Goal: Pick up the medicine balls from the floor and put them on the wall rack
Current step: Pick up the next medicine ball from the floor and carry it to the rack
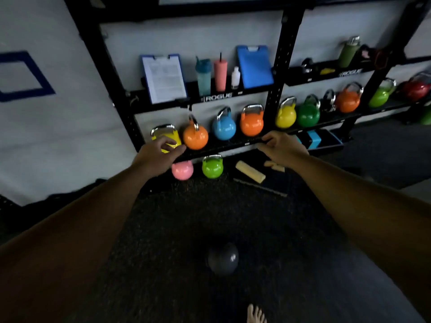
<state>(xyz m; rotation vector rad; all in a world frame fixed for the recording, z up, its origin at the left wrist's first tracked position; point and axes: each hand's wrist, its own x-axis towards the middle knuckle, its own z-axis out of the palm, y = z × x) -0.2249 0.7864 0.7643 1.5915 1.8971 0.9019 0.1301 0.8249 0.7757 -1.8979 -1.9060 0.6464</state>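
Right now I have both arms stretched out ahead of me, and neither hand holds anything. My left hand (pixel 158 153) hovers in front of the yellow kettlebell with the steel handle (pixel 166 137), its fingers (pixel 173 151) loosely curled and apart. My right hand (pixel 281 148) hangs before the front edge of the black steel wall rack (pixel 277 66), fingers half open; I cannot tell whether they touch the shelf lip.

Meanwhile the dark, round rubber medicine ball (pixel 223 258) sits on the black speckled rubber floor (pixel 186 217), well below and behind my hands, between my forearms and just ahead of my bare foot (pixel 255 314). I judge it is not yet picked up.

As for risks, the lower shelf is crowded with an orange kettlebell (pixel 195 136), a blue kettlebell (pixel 224 127) and others, so a ball set there could knock one or roll off the narrow ledge. A pink kettlebell (pixel 182 170), a green kettlebell (pixel 212 166) and a pale yellow foam block (pixel 250 171) lie under the rack, where a dropped ball could strike them. Since the ball looks heavy and smooth, a one-handed grab may slip and land near my toes. Dim light makes its surface hard to read.
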